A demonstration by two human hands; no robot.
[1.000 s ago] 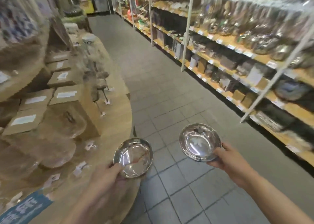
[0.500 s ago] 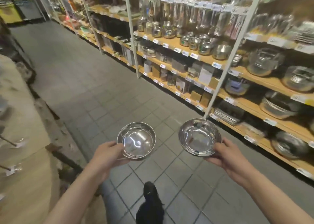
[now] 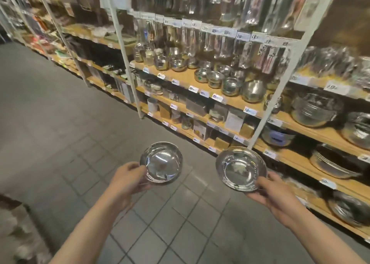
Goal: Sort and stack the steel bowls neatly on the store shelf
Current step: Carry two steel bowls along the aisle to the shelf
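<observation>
The left hand (image 3: 128,178) grips a small shiny round steel bowl (image 3: 162,166) by its near rim; the right hand (image 3: 277,195) pinches a matching shallow steel bowl (image 3: 240,168) the same way. Both bowls hang over the grey tiled floor (image 3: 60,123), well apart from the wooden store shelf (image 3: 236,101) at far right. Best nest one inside the other first, then seat them beside the like-sized steel bowls (image 3: 215,79) there.

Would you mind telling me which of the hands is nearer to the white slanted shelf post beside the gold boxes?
Right. The right hand, holding a shallow steel bowl, sits just below the white shelf post; the left hand, with its steel bowl, is farther left over the floor.
</observation>
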